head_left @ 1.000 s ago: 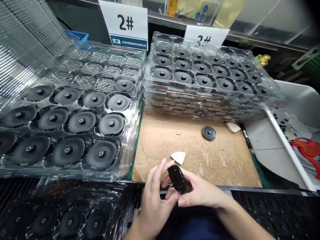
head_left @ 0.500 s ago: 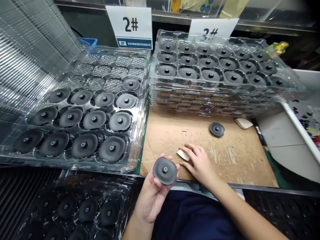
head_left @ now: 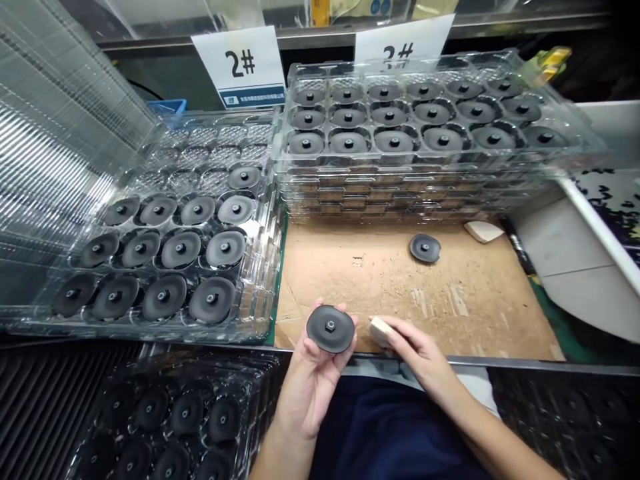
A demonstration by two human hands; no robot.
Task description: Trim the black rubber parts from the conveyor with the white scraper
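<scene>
The left hand [head_left: 313, 387] is half open and carries a round black disc [head_left: 331, 329] on its palm and fingertips, near the front edge of the cardboard sheet [head_left: 465, 300]; the disc's underside is hidden. The right hand [head_left: 419, 350] is closed on a small cream wedge [head_left: 380, 331], partly covering it, so I cannot tell its material. A second black disc [head_left: 425, 248] lies near the sheet's far edge, just before the stacked clear plastic trays [head_left: 400, 193].

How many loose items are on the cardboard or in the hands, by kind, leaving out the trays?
Black discs: 2 (one on the left hand, one on the cardboard)
Pale wedges: 2 (one in the right hand, one on the cardboard)
Total: 4
</scene>
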